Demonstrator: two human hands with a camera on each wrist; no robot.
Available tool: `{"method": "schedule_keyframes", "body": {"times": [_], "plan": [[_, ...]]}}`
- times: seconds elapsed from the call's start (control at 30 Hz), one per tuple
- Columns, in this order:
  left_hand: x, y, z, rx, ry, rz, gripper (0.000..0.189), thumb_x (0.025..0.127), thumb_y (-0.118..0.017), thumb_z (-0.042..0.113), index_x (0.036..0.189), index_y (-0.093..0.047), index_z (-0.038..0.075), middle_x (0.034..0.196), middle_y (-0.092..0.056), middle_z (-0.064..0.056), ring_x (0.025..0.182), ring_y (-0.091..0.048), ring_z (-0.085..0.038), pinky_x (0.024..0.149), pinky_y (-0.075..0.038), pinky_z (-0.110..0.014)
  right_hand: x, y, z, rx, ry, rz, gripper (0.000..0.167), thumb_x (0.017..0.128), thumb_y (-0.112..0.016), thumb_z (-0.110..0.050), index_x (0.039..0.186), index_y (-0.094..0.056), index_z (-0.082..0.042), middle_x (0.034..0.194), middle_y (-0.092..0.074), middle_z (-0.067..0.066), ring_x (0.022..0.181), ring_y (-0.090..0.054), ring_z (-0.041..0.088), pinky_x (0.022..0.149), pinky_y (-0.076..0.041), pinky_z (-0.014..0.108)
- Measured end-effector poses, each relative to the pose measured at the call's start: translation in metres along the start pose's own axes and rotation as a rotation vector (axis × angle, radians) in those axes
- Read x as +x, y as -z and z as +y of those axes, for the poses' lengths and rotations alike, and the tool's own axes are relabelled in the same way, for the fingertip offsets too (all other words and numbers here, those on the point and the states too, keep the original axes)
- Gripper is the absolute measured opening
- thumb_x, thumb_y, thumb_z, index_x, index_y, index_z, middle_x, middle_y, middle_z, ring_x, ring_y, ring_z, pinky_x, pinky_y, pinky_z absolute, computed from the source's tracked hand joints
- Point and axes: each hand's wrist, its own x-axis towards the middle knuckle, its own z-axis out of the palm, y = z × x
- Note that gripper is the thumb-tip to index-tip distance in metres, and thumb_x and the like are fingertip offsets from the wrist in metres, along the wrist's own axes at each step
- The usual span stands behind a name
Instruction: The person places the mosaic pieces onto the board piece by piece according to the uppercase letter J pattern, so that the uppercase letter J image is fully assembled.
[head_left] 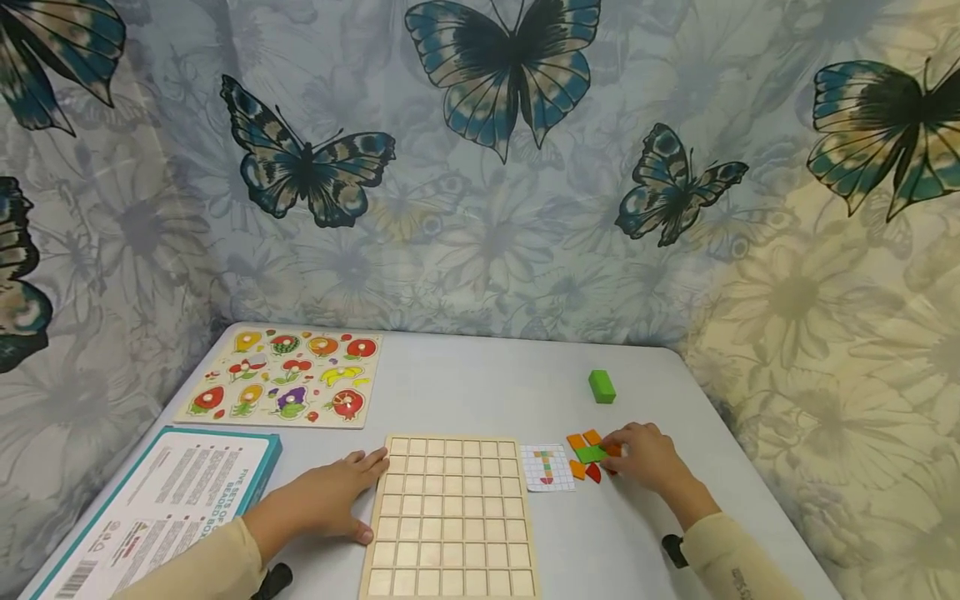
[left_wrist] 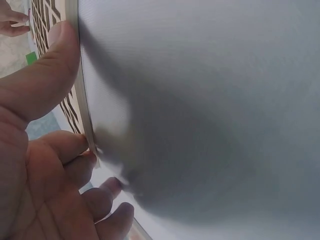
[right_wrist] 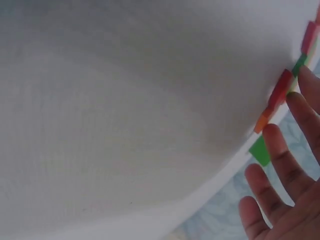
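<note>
A wooden grid board (head_left: 453, 506) lies in front of me, its square cells bare. My left hand (head_left: 330, 500) rests against the board's left edge; in the left wrist view its thumb (left_wrist: 55, 65) lies on the rim and other fingertips touch the side. To the right of the board is a small pattern card (head_left: 534, 471) with a coloured figure. Beside it lie flat orange pieces (head_left: 576, 442), a green piece (head_left: 589, 454) and a red piece (head_left: 593, 472). My right hand (head_left: 647, 457) reaches over this group, thumb and fingertips at the pieces, the other fingers spread.
A fruit puzzle board (head_left: 281, 375) lies at the back left. Nearer on the left is a white and teal box (head_left: 150, 508) with printed text. Behind the coloured pieces stands a green block (head_left: 602, 387). Patterned butterfly cloth surrounds the table.
</note>
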Motion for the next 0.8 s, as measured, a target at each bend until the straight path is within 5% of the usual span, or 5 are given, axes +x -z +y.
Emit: {"method": "schedule_keyframes", "body": {"times": [0.43, 0.8], "plan": [[0.001, 0.0, 0.0, 0.021, 0.011, -0.02, 0.106, 0.068, -0.078, 0.058, 0.153, -0.035, 0.012, 0.16, -0.024, -0.004, 0.141, -0.028, -0.039, 0.101, -0.037, -0.06, 0.003, -0.003, -0.001, -0.087, 0.029, 0.012, 0.025, 0.079, -0.08, -0.034, 0.094, -0.073, -0.015, 0.103, -0.062, 0.011, 0.104, -0.049, 0.041, 0.086, -0.041, 0.062], [-0.003, 0.003, 0.002, -0.003, -0.009, -0.025, 0.104, 0.07, -0.078, 0.054, 0.153, -0.034, 0.008, 0.16, -0.024, -0.006, 0.142, -0.025, -0.04, 0.103, -0.035, -0.059, 0.002, 0.006, 0.008, -0.032, -0.012, 0.022, 0.023, 0.084, -0.074, -0.028, 0.102, -0.073, -0.013, 0.106, -0.064, 0.013, 0.106, -0.049, 0.043, 0.087, -0.036, 0.064]]}}
